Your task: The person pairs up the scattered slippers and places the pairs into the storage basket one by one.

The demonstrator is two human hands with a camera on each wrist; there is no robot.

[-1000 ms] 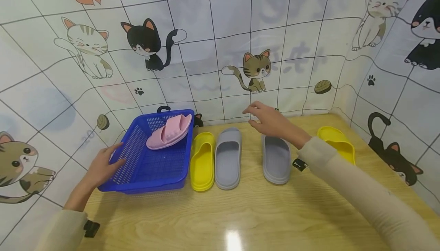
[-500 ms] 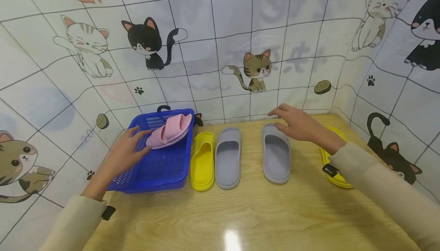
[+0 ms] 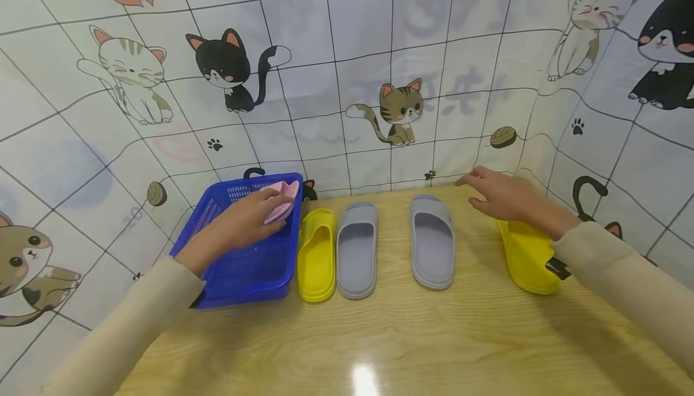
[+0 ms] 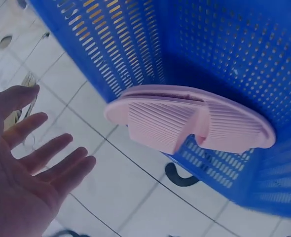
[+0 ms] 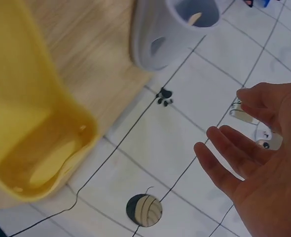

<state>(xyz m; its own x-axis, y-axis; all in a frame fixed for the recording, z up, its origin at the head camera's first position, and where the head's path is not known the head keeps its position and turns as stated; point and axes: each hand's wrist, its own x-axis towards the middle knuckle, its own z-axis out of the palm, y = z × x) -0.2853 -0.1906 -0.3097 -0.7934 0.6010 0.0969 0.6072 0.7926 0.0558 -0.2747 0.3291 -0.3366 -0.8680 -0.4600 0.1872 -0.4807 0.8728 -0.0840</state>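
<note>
My left hand, fingers apart, is over the pink slippers inside the blue basket, whose right edge lies just beside one yellow slipper. My right hand, fingers apart, is near the other yellow slipper; the desk shows between two grey slippers.

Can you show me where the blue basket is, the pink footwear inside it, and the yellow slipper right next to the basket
Blue basket (image 3: 252, 270): head view, on its bare inner floor.
Pink footwear (image 4: 167, 121): left wrist view, on its ribbed surface.
Yellow slipper (image 3: 316, 263): head view, on its footbed.
</note>
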